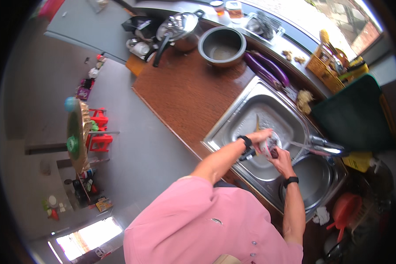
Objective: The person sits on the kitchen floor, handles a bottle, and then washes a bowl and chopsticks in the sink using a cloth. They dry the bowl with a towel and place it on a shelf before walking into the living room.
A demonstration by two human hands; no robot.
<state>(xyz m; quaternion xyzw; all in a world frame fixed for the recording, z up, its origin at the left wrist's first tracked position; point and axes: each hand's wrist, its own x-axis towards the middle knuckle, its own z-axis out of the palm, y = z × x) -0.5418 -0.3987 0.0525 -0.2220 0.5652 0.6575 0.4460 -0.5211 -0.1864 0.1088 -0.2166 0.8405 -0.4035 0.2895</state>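
Note:
Over the sink basin (247, 115), both hands are around a small white-and-pink bowl (267, 148). My left hand (260, 136) grips its far left side. At the near right side is my right hand (283, 162), its fingers against the bowl and a small dark red piece (275, 152). Dark bits lie in the bowl, too blurred to name. Beside it, a thin stream of water (298, 144) runs from the metal faucet (326, 148). A black handle (247, 154) shows below my left wrist, and a narrow yellowish strip (257, 122) lies in the basin.
A large metal pan (312, 181) fills the second basin. Two purple eggplants (267, 69) lie behind the sink, near a pot (222, 46) and a pressure cooker (181, 28). A dark green cutting board (353, 115) leans at right. A red colander (347, 208) is at lower right.

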